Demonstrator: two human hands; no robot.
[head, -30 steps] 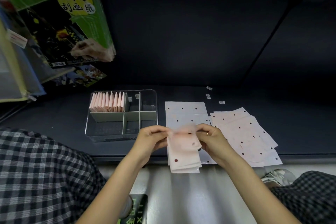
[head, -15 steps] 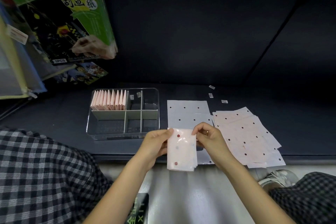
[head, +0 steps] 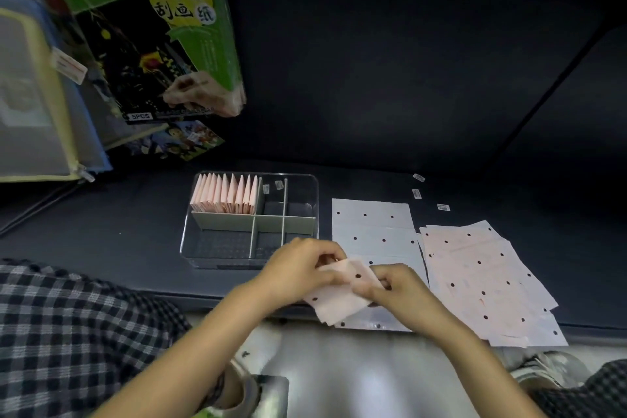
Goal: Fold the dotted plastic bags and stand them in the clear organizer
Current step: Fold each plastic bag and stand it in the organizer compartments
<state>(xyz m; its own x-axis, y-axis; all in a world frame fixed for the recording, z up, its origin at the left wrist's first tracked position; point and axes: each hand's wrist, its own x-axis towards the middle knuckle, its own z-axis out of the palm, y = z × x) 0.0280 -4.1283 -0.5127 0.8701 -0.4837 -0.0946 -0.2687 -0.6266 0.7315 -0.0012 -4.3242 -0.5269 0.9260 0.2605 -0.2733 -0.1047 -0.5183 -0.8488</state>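
Since half a second ago you've tilted the bag from upright to slanted and folded it smaller. Your left hand pinches its upper left edge; your right hand grips its right side. It hangs over the surface's near edge, just in front of the organizer, whose back-left compartment holds folded bags. Flat bags lie right.

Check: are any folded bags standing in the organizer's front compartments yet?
No: the folded bags stand only in the back-left compartment of the clear organizer, and the front compartments hold none.
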